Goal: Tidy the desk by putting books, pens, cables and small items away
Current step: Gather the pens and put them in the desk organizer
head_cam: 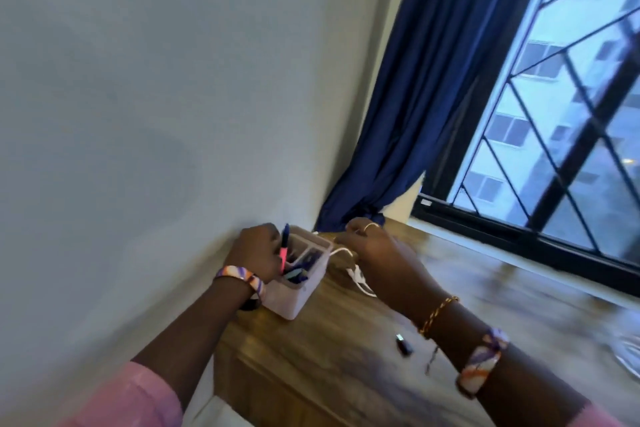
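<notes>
A pale pink desk organizer (294,298) with compartments stands on the wooden desk (311,357) against the wall. My left hand (254,250) grips its far-left side, beside a blue pen (284,234) and a pink marker (283,256) standing in it. More dark pens (296,274) lie in the front compartment. My right hand (374,246) is curled just right of the organizer, over a white cable (356,276) with a plug; the fingertips are hidden, so its hold is unclear.
A small black USB-like item (403,345) lies on the desk near my right forearm. A navy curtain (398,114) hangs behind the desk corner beside a barred window (554,114). A white object (627,354) shows at the right edge.
</notes>
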Available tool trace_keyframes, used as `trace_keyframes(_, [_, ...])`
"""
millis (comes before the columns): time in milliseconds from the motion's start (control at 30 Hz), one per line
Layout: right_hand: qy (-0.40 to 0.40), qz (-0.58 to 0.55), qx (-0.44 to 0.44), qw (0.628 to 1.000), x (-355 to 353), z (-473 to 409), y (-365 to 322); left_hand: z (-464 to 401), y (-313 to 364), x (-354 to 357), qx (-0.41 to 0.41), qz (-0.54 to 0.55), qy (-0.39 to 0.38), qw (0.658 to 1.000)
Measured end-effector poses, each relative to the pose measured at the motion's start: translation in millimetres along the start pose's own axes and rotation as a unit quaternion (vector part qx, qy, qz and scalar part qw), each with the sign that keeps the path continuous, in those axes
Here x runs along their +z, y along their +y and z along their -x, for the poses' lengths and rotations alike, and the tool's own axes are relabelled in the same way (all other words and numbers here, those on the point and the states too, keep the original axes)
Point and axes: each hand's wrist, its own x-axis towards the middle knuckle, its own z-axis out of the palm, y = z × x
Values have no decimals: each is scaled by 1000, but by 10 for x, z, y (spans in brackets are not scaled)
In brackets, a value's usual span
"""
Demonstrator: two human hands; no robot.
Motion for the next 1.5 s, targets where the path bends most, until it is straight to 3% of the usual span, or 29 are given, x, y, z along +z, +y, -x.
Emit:
trace_keyframes(267, [-17, -15, 106, 994, -217, 951, 374, 501, 606, 239, 197, 56, 118, 972])
trace_keyframes(333, [-18, -30, 125, 992, -281, 1277, 481, 240, 643, 272, 123, 23, 158, 979])
trace_keyframes(467, [-32, -35, 155, 987, -409, 1938, 725, -150, 518, 248, -57, -99, 55, 992])
trace_keyframes(833, [-61, -46, 151, 986, -514, 2703, 1213, 324, 649, 494, -136, -196, 8, 971])
trace_keyframes(967, [-49, -69, 127, 988, -482, 2802, 1252, 826, 1145, 667, 1, -174, 86, 981])
trace_keyframes(1067, [-39, -88, 134, 986, -435, 3009, 1311, 1555, 1809, 1163, 91, -99, -94, 987])
trace_keyframes(1167, [-40, -100, 162, 981, -388, 3407, 1447, 2198, 2355, 1743, 176, -71, -227, 955])
trace_keyframes(1500, [-55, -67, 352, 932, -374, 4963, 2089, 2875, 3540, 2654, 342, -75, -311, 884])
